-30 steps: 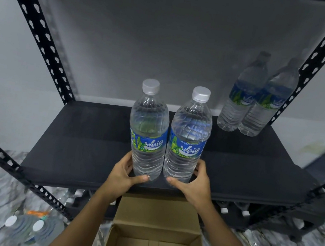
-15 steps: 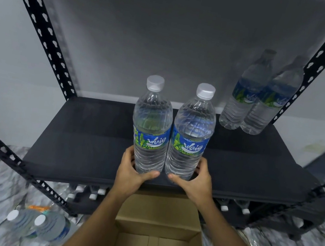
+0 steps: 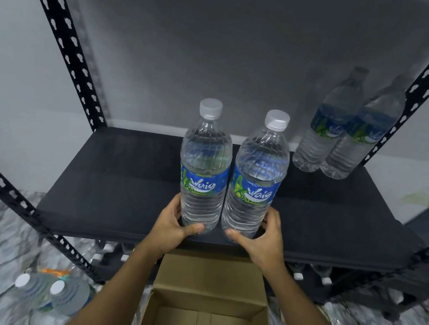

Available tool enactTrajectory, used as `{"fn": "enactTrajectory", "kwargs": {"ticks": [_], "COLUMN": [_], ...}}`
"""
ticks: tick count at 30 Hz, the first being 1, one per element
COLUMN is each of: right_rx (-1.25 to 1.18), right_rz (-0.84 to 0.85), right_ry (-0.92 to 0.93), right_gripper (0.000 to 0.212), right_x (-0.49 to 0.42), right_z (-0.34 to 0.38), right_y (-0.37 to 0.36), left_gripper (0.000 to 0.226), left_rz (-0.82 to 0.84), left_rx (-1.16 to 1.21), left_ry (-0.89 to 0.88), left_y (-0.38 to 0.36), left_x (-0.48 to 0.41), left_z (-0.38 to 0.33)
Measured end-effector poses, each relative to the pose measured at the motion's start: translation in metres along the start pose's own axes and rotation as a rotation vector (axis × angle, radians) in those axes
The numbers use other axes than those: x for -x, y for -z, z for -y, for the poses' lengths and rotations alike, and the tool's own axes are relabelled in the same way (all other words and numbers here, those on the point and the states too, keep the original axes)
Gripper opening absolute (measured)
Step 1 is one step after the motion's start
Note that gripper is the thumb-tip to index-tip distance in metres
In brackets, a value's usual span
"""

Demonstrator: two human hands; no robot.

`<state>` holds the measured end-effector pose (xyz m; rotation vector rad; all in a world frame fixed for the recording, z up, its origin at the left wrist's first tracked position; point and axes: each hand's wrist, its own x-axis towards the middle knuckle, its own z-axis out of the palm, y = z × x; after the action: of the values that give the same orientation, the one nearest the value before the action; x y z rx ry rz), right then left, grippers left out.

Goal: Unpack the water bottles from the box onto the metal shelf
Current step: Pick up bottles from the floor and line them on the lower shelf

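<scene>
I am setting two bottles down near the shelf [image 3: 124, 177] front edge, centre frame. My left hand [image 3: 172, 225] grips the base of the left bottle [image 3: 204, 166]; my right hand [image 3: 266, 237] grips the right bottle [image 3: 256, 178]. They stand upright, just beside each other. Next, I judge, I let go and reach back. The box [image 3: 203, 321], bottom centre, shows a bare floor. Count: two bottles held, two stored bottles [image 3: 345, 130] upper right, two floor bottles [image 3: 51, 293] lower left.
</scene>
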<state>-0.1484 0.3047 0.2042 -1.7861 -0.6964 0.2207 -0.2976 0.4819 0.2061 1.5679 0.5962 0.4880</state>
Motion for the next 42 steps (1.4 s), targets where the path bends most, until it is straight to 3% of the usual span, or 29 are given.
{"fn": "enactTrajectory", "kwargs": {"ticks": [6, 15, 29, 42], "right_rx": [-0.065, -0.185, -0.069, 0.006], "right_rz": [0.001, 0.019, 0.028, -0.004], "right_ry": [0.028, -0.040, 0.032, -0.056], "right_gripper": [0.095, 0.100, 0.084, 0.075], "right_x": [0.004, 0.001, -0.020, -0.135], "right_z": [-0.002, -0.003, -0.003, 0.002], "right_y": [-0.002, 0.002, -0.006, -0.044], "left_gripper": [0.085, 0.078, 0.068, 0.058], "left_rz": [-0.066, -0.176, -0.262, -0.305], "left_rx": [-0.007, -0.024, -0.084, -0.268], "left_ry": [-0.021, -0.050, -0.094, -0.104], "left_y": [-0.002, -0.011, -0.019, -0.011], "left_x": [0.010, 0.014, 0.001, -0.118], "left_z": [-0.001, -0.001, -0.009, -0.027]}}
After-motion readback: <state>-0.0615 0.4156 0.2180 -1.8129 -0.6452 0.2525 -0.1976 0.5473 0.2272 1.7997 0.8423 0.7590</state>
